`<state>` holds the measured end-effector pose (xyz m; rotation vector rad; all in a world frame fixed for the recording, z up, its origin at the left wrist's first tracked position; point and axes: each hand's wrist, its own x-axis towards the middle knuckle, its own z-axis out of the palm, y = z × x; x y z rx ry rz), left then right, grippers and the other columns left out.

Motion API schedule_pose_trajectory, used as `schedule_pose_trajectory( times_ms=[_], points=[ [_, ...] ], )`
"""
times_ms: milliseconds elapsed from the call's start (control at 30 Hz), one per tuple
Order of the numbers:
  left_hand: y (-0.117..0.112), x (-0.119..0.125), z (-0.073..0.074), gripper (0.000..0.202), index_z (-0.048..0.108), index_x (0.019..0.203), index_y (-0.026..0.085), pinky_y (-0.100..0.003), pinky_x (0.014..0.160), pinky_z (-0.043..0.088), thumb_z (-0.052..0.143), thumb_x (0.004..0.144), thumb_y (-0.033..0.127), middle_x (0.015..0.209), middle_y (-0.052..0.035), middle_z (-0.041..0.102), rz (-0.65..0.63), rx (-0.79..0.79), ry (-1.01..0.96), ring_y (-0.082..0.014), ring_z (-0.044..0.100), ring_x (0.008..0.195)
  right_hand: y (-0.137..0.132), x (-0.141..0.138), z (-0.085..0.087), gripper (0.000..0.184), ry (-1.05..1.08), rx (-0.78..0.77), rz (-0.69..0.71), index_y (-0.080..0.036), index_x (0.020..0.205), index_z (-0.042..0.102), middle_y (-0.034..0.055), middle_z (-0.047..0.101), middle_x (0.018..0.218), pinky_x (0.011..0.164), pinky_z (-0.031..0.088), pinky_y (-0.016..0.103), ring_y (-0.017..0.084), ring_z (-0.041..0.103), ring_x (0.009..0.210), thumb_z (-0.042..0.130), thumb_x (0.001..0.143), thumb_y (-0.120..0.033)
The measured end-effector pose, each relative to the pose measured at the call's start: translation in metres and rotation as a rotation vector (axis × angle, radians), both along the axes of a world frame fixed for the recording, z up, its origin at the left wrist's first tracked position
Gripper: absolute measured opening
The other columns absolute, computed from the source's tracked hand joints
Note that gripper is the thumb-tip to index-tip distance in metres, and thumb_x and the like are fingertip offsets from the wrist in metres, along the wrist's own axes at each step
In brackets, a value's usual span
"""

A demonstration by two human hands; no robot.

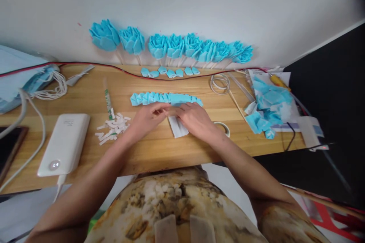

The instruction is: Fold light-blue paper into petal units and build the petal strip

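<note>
My left hand [149,118] and my right hand [196,118] meet at the middle of the desk, with fingers closed and fingertips together. Under them is a strip of blue material with a pale underside [178,127], which sticks out below my right fingers. The left fingertips pinch near its left edge; the exact grip is hidden. Just behind my hands lies a row of overlapping folded blue petals [148,98]. Several loose petals [171,73] lie farther back. A roll of tape [225,128] is partly hidden behind my right wrist.
Several blue flowers on sticks [175,46] lean against the wall. White paper scraps [114,128] lie left, beside a white power bank [64,142] with a cable. Blue pieces [272,102] crowd the right side. Along the back runs a red-and-black wire [114,67].
</note>
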<state>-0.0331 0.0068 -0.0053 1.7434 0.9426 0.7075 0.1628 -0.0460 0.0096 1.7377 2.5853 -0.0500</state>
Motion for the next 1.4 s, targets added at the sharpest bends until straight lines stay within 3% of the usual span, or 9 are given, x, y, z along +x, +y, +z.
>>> schedule_pose_trajectory(
  times_ms=[200,333,400,567,700,900,1033,1167,1400],
  points=[
    [-0.005,0.001,0.002,0.053,0.068,0.126,0.026,-0.037,0.094,0.050,0.075,0.073,0.029,0.124,-0.0072,0.072,-0.128,-0.035,0.054,-0.0289,0.067,0.108,0.002,-0.005,0.025,0.020,0.123,0.055,0.203,-0.018,0.095,0.071,0.0068,0.072,0.090,0.081,0.038,0.037,0.022,0.061,0.089,0.052,0.099,-0.018],
    [-0.005,0.001,0.003,0.027,0.076,0.103,0.022,-0.037,0.087,0.051,0.067,0.078,0.025,0.099,-0.0041,0.078,-0.058,-0.059,0.040,-0.0264,0.070,0.091,0.007,-0.008,0.040,0.022,0.191,0.173,0.263,-0.021,0.098,0.072,0.0058,0.072,0.103,0.083,0.042,0.038,0.022,0.060,0.097,0.050,0.100,-0.021],
    [-0.003,0.001,0.002,0.021,0.076,0.095,0.019,-0.036,0.085,0.052,0.067,0.079,0.029,0.090,-0.0031,0.077,0.006,-0.155,-0.100,-0.0239,0.069,0.085,0.006,-0.007,0.043,0.024,0.308,0.273,0.206,-0.023,0.110,0.070,0.0060,0.070,0.114,0.087,0.045,0.038,0.022,0.060,0.104,0.048,0.101,-0.020],
    [-0.001,0.002,0.004,0.030,0.073,0.102,0.018,-0.033,0.088,0.053,0.077,0.073,0.027,0.093,-0.0036,0.077,0.152,-0.539,-0.581,-0.0196,0.070,0.089,-0.012,-0.001,0.029,0.032,0.644,0.500,-0.044,-0.027,0.122,0.063,0.0076,0.070,0.116,0.095,0.051,0.042,0.023,0.064,0.109,0.048,0.097,-0.014],
    [-0.003,0.004,0.009,0.025,0.073,0.096,0.019,-0.034,0.090,0.055,0.078,0.071,0.018,0.097,-0.0039,0.077,0.218,-0.706,-0.758,-0.0205,0.071,0.096,-0.028,0.000,0.007,0.032,0.733,0.502,-0.099,-0.027,0.121,0.061,0.0071,0.073,0.112,0.090,0.055,0.040,0.022,0.068,0.104,0.050,0.095,-0.012],
    [-0.005,0.005,0.008,0.021,0.074,0.094,0.019,-0.038,0.093,0.056,0.076,0.074,0.016,0.103,-0.0054,0.077,0.213,-0.736,-0.795,-0.0239,0.070,0.105,-0.028,-0.002,-0.010,0.037,0.695,0.375,0.008,-0.027,0.124,0.063,0.0076,0.071,0.123,0.096,0.053,0.042,0.021,0.066,0.114,0.045,0.096,-0.010],
    [-0.006,0.005,0.008,0.020,0.074,0.092,0.018,-0.038,0.093,0.057,0.079,0.072,0.016,0.103,-0.0054,0.077,0.193,-0.746,-0.795,-0.0245,0.070,0.105,-0.016,-0.005,-0.009,0.029,0.710,0.387,0.039,-0.026,0.117,0.067,0.0070,0.074,0.109,0.085,0.054,0.037,0.021,0.068,0.101,0.049,0.097,-0.013],
    [-0.007,0.007,0.010,0.020,0.075,0.092,0.018,-0.037,0.090,0.058,0.081,0.073,0.021,0.100,-0.0056,0.078,0.154,-0.745,-0.782,-0.0234,0.071,0.100,-0.010,-0.009,-0.007,0.018,0.765,0.394,-0.020,-0.024,0.103,0.069,0.0052,0.075,0.095,0.079,0.053,0.036,0.020,0.068,0.090,0.054,0.097,-0.019],
    [-0.008,0.007,0.012,0.024,0.076,0.087,0.015,-0.041,0.090,0.058,0.084,0.070,0.031,0.093,-0.0080,0.078,0.204,-0.676,-0.701,-0.0275,0.071,0.102,-0.011,-0.014,-0.013,0.011,0.909,0.324,-0.144,-0.024,0.089,0.068,0.0025,0.074,0.087,0.076,0.052,0.034,0.018,0.067,0.080,0.060,0.095,-0.029]
  ],
)
